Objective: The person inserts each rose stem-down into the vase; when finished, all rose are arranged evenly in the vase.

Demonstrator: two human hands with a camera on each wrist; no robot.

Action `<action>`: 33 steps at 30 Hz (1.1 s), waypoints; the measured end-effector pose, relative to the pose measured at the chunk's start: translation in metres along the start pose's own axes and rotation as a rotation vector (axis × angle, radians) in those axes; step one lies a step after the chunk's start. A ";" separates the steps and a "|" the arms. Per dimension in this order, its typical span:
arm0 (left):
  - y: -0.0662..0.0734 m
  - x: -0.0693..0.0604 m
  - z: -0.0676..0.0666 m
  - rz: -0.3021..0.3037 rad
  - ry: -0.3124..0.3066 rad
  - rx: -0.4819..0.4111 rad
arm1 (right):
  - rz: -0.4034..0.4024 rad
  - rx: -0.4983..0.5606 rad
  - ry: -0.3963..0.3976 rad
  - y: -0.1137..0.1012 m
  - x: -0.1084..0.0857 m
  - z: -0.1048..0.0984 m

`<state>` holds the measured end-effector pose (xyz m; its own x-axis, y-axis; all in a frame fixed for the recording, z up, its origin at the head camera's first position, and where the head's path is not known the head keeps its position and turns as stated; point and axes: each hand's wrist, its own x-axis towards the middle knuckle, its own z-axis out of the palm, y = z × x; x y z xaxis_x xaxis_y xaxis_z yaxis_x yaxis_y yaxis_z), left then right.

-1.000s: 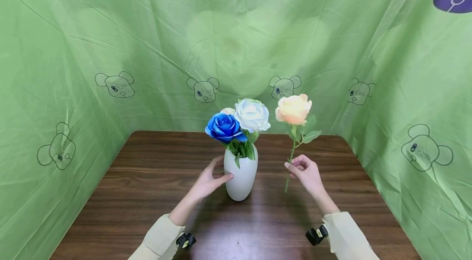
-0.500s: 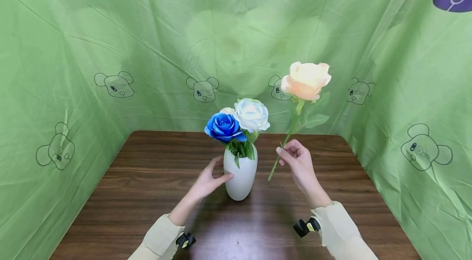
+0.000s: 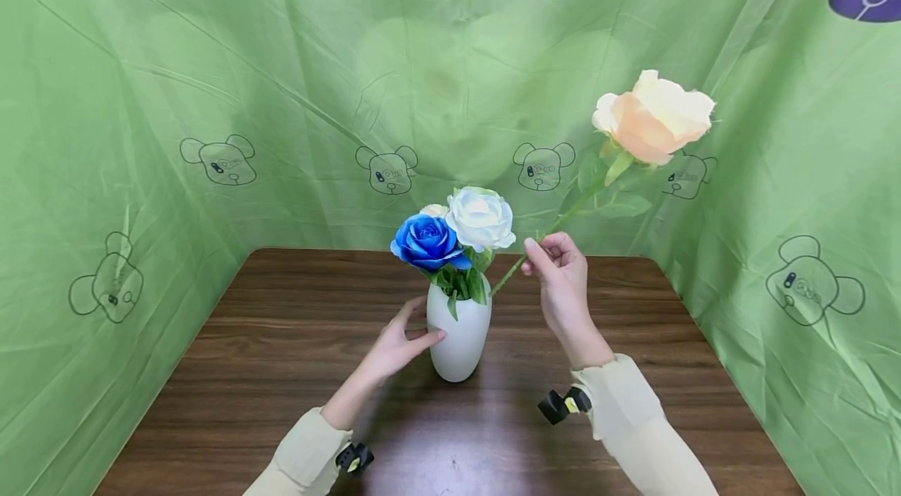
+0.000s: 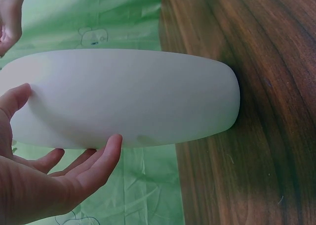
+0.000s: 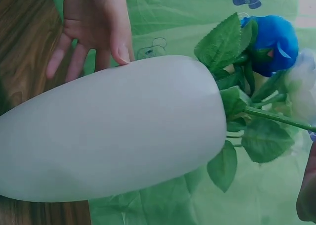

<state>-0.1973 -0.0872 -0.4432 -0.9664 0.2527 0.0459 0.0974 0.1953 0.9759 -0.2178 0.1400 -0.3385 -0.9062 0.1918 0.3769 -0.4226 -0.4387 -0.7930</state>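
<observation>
A white vase (image 3: pixel 461 336) stands upright on the table, holding a blue rose (image 3: pixel 429 242), a pale blue-white rose (image 3: pixel 482 218) and a partly hidden cream flower (image 3: pixel 434 210). My left hand (image 3: pixel 397 343) holds the vase's left side, thumb in front and fingers toward the back; the left wrist view shows fingertips (image 4: pixel 114 140) against the wall. Between thumb and fingers, my right hand (image 3: pixel 563 277) pinches the green stem of a peach rose (image 3: pixel 655 120). That rose leans right, its lower stem end at the vase's right rim. Whether the tip is inside cannot be told.
The dark wooden table (image 3: pixel 281 339) is enclosed at the back and sides by green cloth (image 3: pixel 310 89) printed with bear outlines. Leaves (image 5: pixel 266 138) crowd the vase mouth. Each wrist carries a small black camera (image 3: pixel 563 406).
My right hand has moved up and slightly left, bringing the peach rose's stem end to the vase rim. The bloom has risen and tilted right. My left hand and the vase stay put.
</observation>
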 end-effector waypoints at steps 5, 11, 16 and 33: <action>0.002 -0.001 0.000 -0.003 0.001 -0.002 | -0.048 -0.042 -0.044 0.012 0.002 0.010; 0.002 -0.002 0.001 0.000 0.000 -0.002 | -0.020 -0.203 -0.112 0.032 -0.009 0.012; 0.001 -0.001 0.000 0.004 0.001 0.002 | 0.029 -0.361 -0.089 0.036 -0.021 0.013; 0.032 -0.013 -0.001 -0.003 -0.028 -0.001 | -0.030 -0.775 -0.315 0.042 -0.029 0.008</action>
<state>-0.1822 -0.0854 -0.4124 -0.9598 0.2784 0.0369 0.0942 0.1953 0.9762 -0.2093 0.1086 -0.3786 -0.8970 -0.1111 0.4279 -0.4402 0.3123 -0.8418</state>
